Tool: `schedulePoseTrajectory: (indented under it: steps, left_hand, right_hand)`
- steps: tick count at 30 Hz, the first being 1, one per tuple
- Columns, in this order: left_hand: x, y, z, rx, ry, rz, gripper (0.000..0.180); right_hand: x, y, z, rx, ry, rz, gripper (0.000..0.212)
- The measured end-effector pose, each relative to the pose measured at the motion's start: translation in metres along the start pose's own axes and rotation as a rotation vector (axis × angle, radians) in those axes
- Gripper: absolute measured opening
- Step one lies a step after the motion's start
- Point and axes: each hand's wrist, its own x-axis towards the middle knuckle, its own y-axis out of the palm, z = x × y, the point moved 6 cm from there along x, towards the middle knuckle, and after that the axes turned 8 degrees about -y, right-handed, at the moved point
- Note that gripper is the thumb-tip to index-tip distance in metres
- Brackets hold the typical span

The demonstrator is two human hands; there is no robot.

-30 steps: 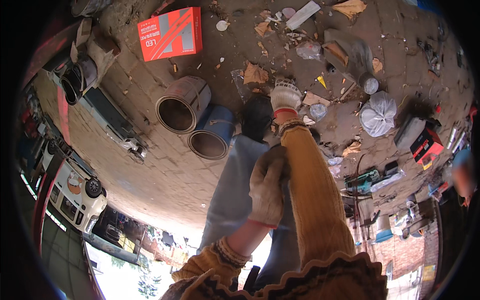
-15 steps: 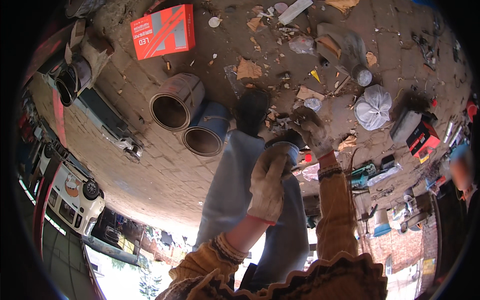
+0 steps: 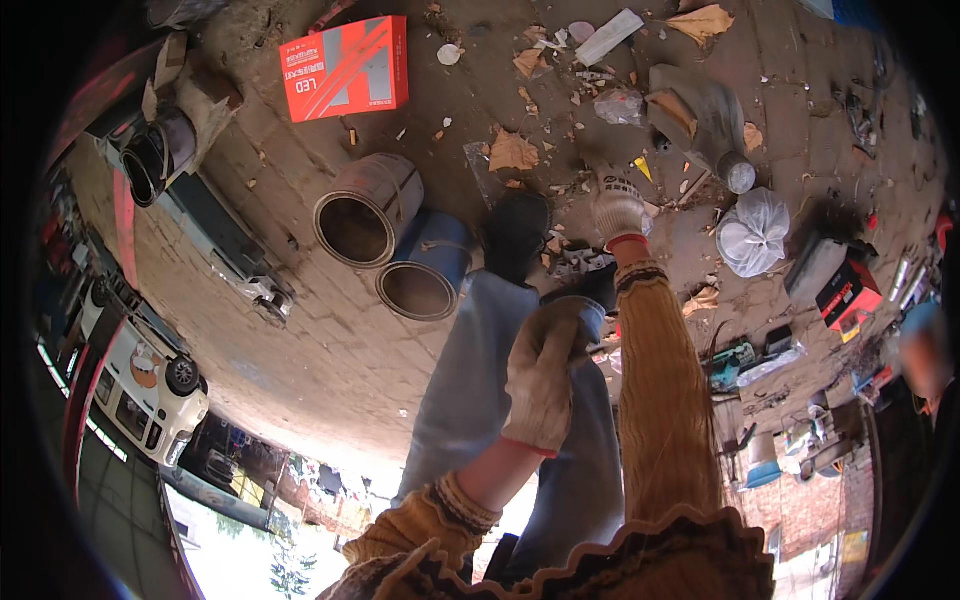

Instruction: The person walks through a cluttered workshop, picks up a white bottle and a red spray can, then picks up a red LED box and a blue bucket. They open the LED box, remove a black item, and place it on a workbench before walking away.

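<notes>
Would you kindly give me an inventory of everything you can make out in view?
Paving: one stretch, brown, throughout.
Square box: one, orange-red, upper left.
Large cans: two, greyish and blue, left of centre.
Small can: one, dark, far left.
Car: one, white, left edge.
Leaves: several, brown, scattered.
Plastic bottle: one, greyish, upper right.
Plastic bag: one, whitish, right.
Second box: one, red and black, right.
Bucket: one, blue and white, lower right.
Small scraps: many, mixed colours, upper half.
Remaining background: too small or dark to tell.
Jeans: one pair, blue, centre.
Sleeves: two, mustard, lower half.
Left hand: one, off-white glove, over the right leg.
Right hand: one, off-white glove, above centre.
</notes>
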Motion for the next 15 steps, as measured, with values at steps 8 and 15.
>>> schedulePoseTrajectory:
  steps: [8, 15]
  left_hand:
    - [-0.003, 0.001, -0.005, -0.036, 0.003, 0.015, 0.032]
    - [0.004, -0.003, -0.007, -0.157, 0.001, -0.014, 0.031]
  right_hand:
    - [0.002, -0.012, -0.014, 0.061, 0.013, -0.189, 0.033]
    - [0.050, -0.031, 0.009, 0.056, -0.136, -0.324, 0.034]
